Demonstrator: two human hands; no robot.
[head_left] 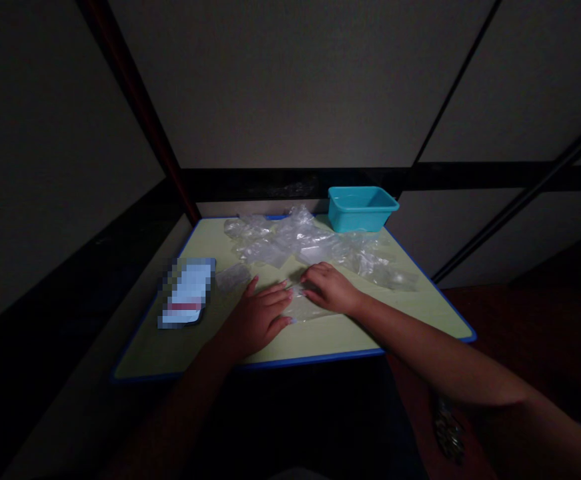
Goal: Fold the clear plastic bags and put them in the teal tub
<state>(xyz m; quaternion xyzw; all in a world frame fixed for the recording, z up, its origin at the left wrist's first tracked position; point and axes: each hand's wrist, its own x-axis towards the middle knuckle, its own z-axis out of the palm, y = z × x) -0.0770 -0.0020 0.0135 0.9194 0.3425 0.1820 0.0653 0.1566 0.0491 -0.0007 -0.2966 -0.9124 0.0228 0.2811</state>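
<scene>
A clear plastic bag (315, 311) lies spread near the front of the small table, under both of my hands. My left hand (261, 315) rests on its left part with the fingers stretched out and the thumb apart. On the bag's upper side, my right hand (331, 288) has its fingers bent inward and closed on the plastic; the fingertips are partly hidden. Just beyond the hands is a heap of crumpled clear plastic bags (300, 237), spread across the back of the table. A smaller folded clear piece (233, 277) lies left of my left hand.
The pale yellow table (170, 360) has a blue rim. At its back right corner stands a turquoise plastic basket (358, 220). A phone with a lit, blurred screen (189, 290) lies at the left edge. Panelled walls (290, 87) close in behind and to the left.
</scene>
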